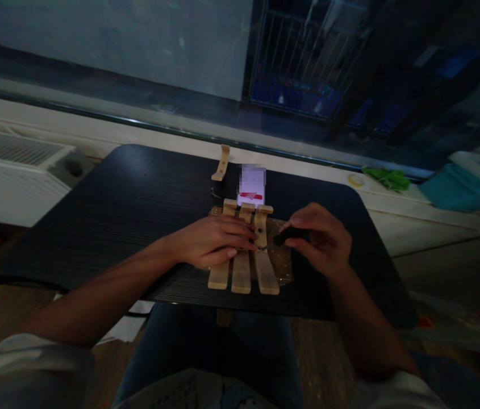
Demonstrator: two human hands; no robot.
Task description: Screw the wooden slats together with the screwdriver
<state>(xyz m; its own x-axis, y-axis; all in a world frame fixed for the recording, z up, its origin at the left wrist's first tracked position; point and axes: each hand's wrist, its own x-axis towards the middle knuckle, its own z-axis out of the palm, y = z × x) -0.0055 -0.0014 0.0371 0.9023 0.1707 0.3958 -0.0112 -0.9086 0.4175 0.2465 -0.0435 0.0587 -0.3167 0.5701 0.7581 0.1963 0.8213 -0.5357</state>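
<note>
Three pale wooden slats (242, 272) lie side by side on a dark table (107, 227), partly over a speckled flat board (282, 261). My left hand (212, 240) rests across the slats, fingers laid flat on them and pressing down. My right hand (318, 238) is closed on a small screwdriver with a black handle (288, 237); its thin tip points left at the rightmost slat beside my left fingertips. A spare wooden slat (221, 163) lies at the table's far edge.
A small white box with a red stripe (252, 186) stands behind the slats. A white radiator (13, 170) is at the left. On the sill at the right lie a green object (387, 178), a tape roll (355, 180) and a teal bag (465, 184).
</note>
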